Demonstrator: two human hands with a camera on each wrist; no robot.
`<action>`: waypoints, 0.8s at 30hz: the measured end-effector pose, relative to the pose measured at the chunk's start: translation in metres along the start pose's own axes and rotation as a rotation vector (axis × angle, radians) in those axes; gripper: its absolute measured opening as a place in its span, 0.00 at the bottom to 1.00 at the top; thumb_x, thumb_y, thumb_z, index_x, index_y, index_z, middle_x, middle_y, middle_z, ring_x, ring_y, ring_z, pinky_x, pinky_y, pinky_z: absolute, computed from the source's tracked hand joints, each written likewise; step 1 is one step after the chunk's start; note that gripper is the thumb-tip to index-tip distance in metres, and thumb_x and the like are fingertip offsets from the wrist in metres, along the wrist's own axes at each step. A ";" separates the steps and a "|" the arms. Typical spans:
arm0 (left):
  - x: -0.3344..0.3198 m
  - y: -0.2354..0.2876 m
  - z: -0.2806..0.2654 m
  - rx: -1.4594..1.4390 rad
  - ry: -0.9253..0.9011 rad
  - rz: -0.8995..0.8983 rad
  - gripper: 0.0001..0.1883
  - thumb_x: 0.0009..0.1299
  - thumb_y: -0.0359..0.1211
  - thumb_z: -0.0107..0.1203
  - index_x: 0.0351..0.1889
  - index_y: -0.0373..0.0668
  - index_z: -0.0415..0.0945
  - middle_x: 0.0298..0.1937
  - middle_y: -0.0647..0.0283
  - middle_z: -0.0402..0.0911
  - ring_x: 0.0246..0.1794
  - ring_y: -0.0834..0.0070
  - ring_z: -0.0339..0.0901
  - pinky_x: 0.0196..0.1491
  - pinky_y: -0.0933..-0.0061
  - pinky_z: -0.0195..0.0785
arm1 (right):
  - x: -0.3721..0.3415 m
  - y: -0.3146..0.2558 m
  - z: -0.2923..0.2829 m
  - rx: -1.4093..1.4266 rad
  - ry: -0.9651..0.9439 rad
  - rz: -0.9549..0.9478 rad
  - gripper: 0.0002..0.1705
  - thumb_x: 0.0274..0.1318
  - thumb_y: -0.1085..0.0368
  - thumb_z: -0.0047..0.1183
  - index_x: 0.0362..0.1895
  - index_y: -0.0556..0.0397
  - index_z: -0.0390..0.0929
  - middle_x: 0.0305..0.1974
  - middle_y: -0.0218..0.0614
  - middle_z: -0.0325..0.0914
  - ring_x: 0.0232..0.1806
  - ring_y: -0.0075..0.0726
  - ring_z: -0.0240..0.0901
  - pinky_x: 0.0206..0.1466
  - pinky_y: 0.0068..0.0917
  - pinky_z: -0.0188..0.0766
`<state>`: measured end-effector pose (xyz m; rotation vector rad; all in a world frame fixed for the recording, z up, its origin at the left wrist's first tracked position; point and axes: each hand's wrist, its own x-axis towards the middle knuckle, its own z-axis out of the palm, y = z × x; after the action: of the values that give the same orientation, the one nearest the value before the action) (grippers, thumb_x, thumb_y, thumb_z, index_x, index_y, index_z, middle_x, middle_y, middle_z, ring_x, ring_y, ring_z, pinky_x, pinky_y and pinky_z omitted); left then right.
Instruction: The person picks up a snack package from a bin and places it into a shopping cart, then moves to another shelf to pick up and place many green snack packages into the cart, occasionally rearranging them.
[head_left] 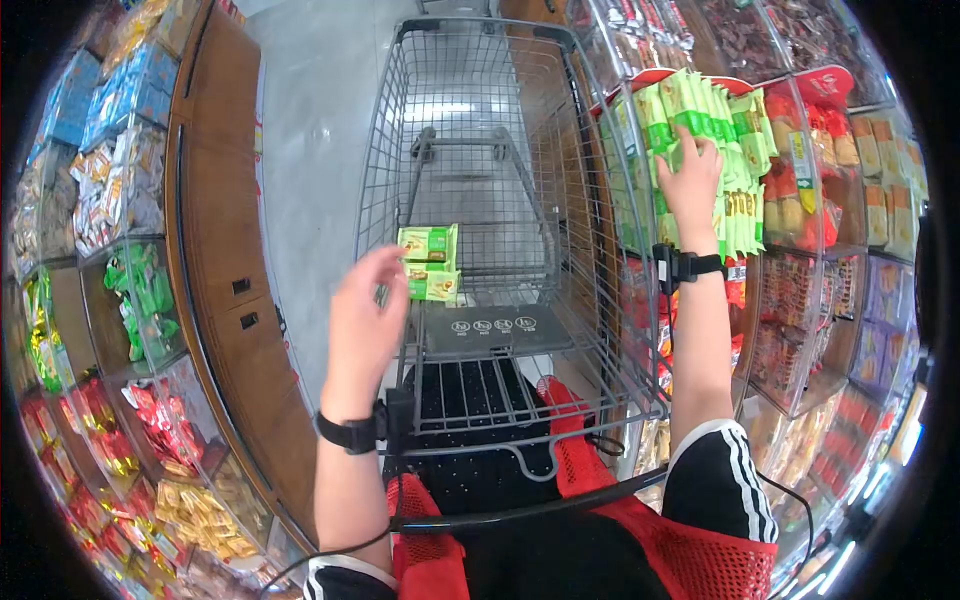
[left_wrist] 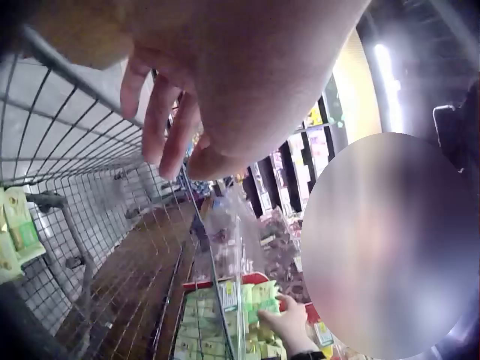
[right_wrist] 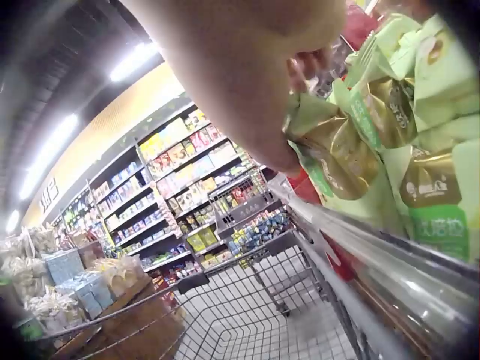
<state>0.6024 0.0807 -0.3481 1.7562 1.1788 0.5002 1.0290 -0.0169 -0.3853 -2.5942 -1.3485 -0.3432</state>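
My right hand reaches into a bin of upright light-green snack packets on the right-hand shelf. Its thumb and fingers are spread apart right at the packets. Up close in the right wrist view, a green packet with a gold-brown panel stands beside the thumb and fingers. Over the left side of the shopping cart, my left hand hangs with loosely bent fingers and holds nothing. Beside it in the cart lie green snack packets like those in the bin.
The cart's dark handle crosses close in front of my body. Clear-walled bins of red packets flank the green ones on the right. A wooden display cabinet with bagged goods lines the left, across the grey floor.
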 end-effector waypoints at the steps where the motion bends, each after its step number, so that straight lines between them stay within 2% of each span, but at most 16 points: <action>1: 0.013 0.001 -0.010 0.024 0.047 0.041 0.12 0.73 0.31 0.48 0.51 0.39 0.75 0.40 0.63 0.81 0.38 0.77 0.76 0.48 0.77 0.67 | 0.003 0.003 0.005 0.054 -0.062 0.061 0.32 0.48 0.61 0.63 0.59 0.48 0.69 0.42 0.52 0.75 0.47 0.58 0.72 0.50 0.46 0.70; 2: 0.027 -0.007 -0.018 -0.088 0.089 -0.003 0.12 0.73 0.32 0.48 0.52 0.40 0.75 0.40 0.63 0.81 0.38 0.77 0.76 0.48 0.77 0.66 | 0.004 -0.002 0.001 0.053 -0.130 0.117 0.30 0.50 0.63 0.60 0.59 0.48 0.68 0.41 0.54 0.76 0.45 0.61 0.74 0.47 0.48 0.71; 5: 0.059 -0.034 -0.035 -0.380 0.187 -0.129 0.13 0.74 0.33 0.47 0.53 0.41 0.74 0.43 0.64 0.81 0.40 0.78 0.75 0.49 0.77 0.66 | 0.005 0.000 -0.002 0.001 -0.165 0.092 0.27 0.51 0.63 0.59 0.56 0.49 0.68 0.40 0.54 0.77 0.44 0.61 0.74 0.47 0.49 0.72; 6: 0.067 -0.041 -0.037 -0.450 0.205 -0.168 0.13 0.74 0.33 0.48 0.54 0.41 0.74 0.44 0.64 0.80 0.41 0.78 0.75 0.49 0.76 0.66 | 0.005 -0.001 -0.005 -0.029 -0.117 0.048 0.25 0.51 0.63 0.58 0.54 0.50 0.67 0.40 0.55 0.77 0.44 0.59 0.75 0.47 0.49 0.71; 9: 0.084 -0.053 -0.038 -0.738 0.237 -0.223 0.15 0.75 0.37 0.46 0.56 0.41 0.71 0.48 0.62 0.78 0.46 0.77 0.73 0.52 0.74 0.65 | 0.007 -0.036 -0.061 -0.074 -0.079 0.079 0.25 0.51 0.63 0.59 0.54 0.50 0.67 0.39 0.55 0.77 0.42 0.57 0.75 0.45 0.46 0.72; 11: 0.086 -0.054 -0.035 -0.929 0.249 -0.249 0.17 0.75 0.38 0.46 0.57 0.40 0.70 0.48 0.61 0.77 0.46 0.75 0.72 0.53 0.73 0.64 | 0.006 -0.078 -0.107 0.019 -0.050 0.226 0.22 0.51 0.63 0.59 0.51 0.51 0.69 0.38 0.52 0.76 0.39 0.51 0.76 0.42 0.39 0.73; 12: 0.083 -0.057 -0.033 -0.946 0.218 -0.258 0.17 0.75 0.38 0.45 0.57 0.40 0.70 0.49 0.61 0.77 0.46 0.75 0.72 0.53 0.72 0.64 | 0.002 -0.095 -0.117 0.081 -0.050 0.297 0.20 0.50 0.63 0.60 0.48 0.51 0.72 0.36 0.46 0.76 0.37 0.42 0.76 0.40 0.31 0.73; 13: 0.083 -0.058 -0.033 -0.961 0.190 -0.255 0.18 0.75 0.39 0.45 0.58 0.40 0.69 0.49 0.61 0.76 0.47 0.75 0.72 0.53 0.72 0.64 | -0.001 -0.107 -0.107 0.255 -0.057 0.246 0.19 0.50 0.64 0.61 0.47 0.51 0.72 0.35 0.44 0.76 0.37 0.39 0.77 0.40 0.30 0.73; 15: 0.084 -0.061 -0.034 -0.970 0.180 -0.262 0.18 0.75 0.39 0.45 0.58 0.40 0.68 0.49 0.60 0.76 0.47 0.74 0.72 0.54 0.71 0.64 | -0.015 -0.128 -0.068 0.615 -0.058 0.146 0.18 0.50 0.65 0.61 0.45 0.51 0.73 0.34 0.40 0.76 0.37 0.35 0.77 0.41 0.27 0.73; 17: 0.082 -0.064 -0.029 -0.961 0.204 -0.308 0.18 0.75 0.39 0.45 0.58 0.40 0.68 0.49 0.60 0.76 0.47 0.74 0.72 0.54 0.71 0.64 | -0.031 -0.160 -0.004 0.731 -0.325 -0.048 0.18 0.49 0.65 0.62 0.44 0.51 0.73 0.34 0.38 0.77 0.39 0.34 0.77 0.43 0.28 0.74; 19: 0.081 -0.064 -0.027 -0.967 0.215 -0.306 0.17 0.75 0.40 0.45 0.57 0.40 0.69 0.48 0.60 0.76 0.45 0.74 0.72 0.53 0.71 0.64 | -0.063 -0.187 0.072 0.779 -0.719 0.033 0.21 0.46 0.63 0.65 0.44 0.51 0.73 0.35 0.42 0.80 0.38 0.38 0.79 0.43 0.34 0.75; 20: 0.082 -0.064 -0.028 -0.983 0.213 -0.303 0.17 0.75 0.40 0.45 0.56 0.40 0.69 0.47 0.60 0.76 0.45 0.74 0.72 0.53 0.71 0.64 | -0.082 -0.195 0.117 0.725 -0.829 0.084 0.23 0.45 0.62 0.66 0.46 0.51 0.72 0.34 0.43 0.80 0.37 0.42 0.80 0.42 0.36 0.75; 22: 0.082 -0.061 -0.029 -0.997 0.201 -0.291 0.17 0.75 0.40 0.45 0.56 0.40 0.69 0.47 0.60 0.76 0.44 0.74 0.72 0.53 0.71 0.64 | -0.114 -0.210 0.172 0.736 -0.872 0.114 0.25 0.45 0.61 0.67 0.46 0.53 0.70 0.38 0.47 0.80 0.42 0.47 0.79 0.47 0.38 0.74; 24: 0.083 -0.057 -0.030 -0.995 0.179 -0.274 0.17 0.75 0.40 0.45 0.55 0.40 0.69 0.46 0.60 0.76 0.44 0.74 0.72 0.52 0.71 0.64 | -0.148 -0.219 0.225 0.843 -0.860 0.241 0.25 0.46 0.62 0.66 0.47 0.55 0.70 0.40 0.49 0.79 0.45 0.48 0.78 0.49 0.38 0.73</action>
<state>0.5896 0.1735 -0.3958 0.7006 0.9965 0.8911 0.7918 0.0545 -0.6284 -2.1054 -0.9746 1.2227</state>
